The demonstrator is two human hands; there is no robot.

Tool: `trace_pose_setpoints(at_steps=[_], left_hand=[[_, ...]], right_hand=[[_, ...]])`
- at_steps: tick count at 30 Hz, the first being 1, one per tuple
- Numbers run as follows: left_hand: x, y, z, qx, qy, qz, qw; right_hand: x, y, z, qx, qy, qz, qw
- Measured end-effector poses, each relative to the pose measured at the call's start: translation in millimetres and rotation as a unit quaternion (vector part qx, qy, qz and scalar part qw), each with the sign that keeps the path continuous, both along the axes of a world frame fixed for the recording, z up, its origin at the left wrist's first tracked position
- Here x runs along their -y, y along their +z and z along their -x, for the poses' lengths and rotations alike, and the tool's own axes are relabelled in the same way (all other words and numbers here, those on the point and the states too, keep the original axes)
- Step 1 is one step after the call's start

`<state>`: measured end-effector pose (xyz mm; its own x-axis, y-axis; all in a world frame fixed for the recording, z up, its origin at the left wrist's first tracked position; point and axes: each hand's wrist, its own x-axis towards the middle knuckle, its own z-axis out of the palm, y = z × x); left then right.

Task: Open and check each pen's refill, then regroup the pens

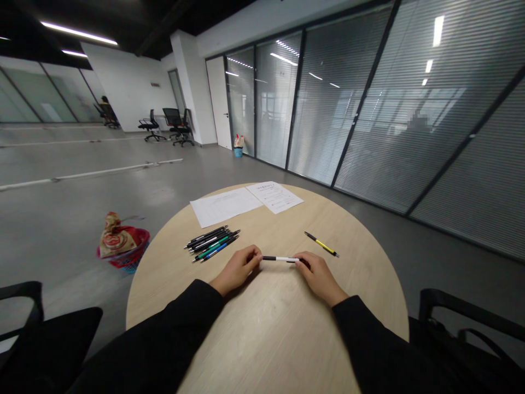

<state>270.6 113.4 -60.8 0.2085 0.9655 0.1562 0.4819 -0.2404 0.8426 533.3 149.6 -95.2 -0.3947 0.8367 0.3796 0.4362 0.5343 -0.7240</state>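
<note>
A white and black pen (283,259) lies level between my two hands, just above or on the round wooden table (262,339). My left hand (241,265) pinches its black end. My right hand (318,273) grips the white end, where the thumb and fingers cover the tip. Left of my left hand, several pens (213,242) lie side by side in a bunch, mostly black, with a green one and a blue one nearest me. A yellow and black pen (322,244) lies alone, beyond my right hand.
Two printed sheets of paper (225,206) lie at the table's far edge. A red basket (141,243) with a paper bag in it stands on the floor at left. Black chairs (471,317) flank the table on both sides. Glass partitions with blinds run along the right.
</note>
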Motion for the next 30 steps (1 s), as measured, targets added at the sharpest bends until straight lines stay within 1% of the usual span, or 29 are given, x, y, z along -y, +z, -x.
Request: trace_pose_setpoints(at_steps=[3, 6, 8, 16, 19, 22, 25, 30], left_hand=[[0.0, -0.9, -0.2, 0.001, -0.004, 0.018, 1.0], [0.6, -1.7, -0.9, 0.052, -0.012, 0.014, 0.998], [0.9, -1.7, -1.5, 0.069, -0.013, 0.005, 0.998], [0.4, 2.5, -2.0, 0.012, -0.01, 0.018, 1.0], [0.3, 0.2, -2.2, 0.054, -0.015, 0.029, 0.998], [1.2, -1.6, -2.6, 0.098, -0.021, 0.024, 0.995], [2.1, -0.3, -2.7, 0.074, -0.025, 0.011, 0.997], [2.1, 5.1, -2.3, 0.024, -0.011, -0.003, 1.0]], right_hand=[[0.3, 0.3, 0.2, -0.002, 0.001, 0.0, 1.0], [0.5, 0.3, 0.6, -0.009, -0.001, 0.002, 1.0], [0.7, 0.6, 0.9, -0.011, -0.004, 0.003, 1.0], [3.0, 4.0, 1.5, -0.008, -0.003, 0.008, 1.0], [2.6, 2.9, 1.0, -0.013, -0.003, 0.01, 1.0], [1.6, 1.5, 0.8, -0.015, -0.007, 0.008, 1.0], [1.3, 1.3, 0.7, -0.012, -0.008, 0.007, 1.0], [2.5, 3.5, 0.8, -0.01, -0.008, 0.004, 1.0]])
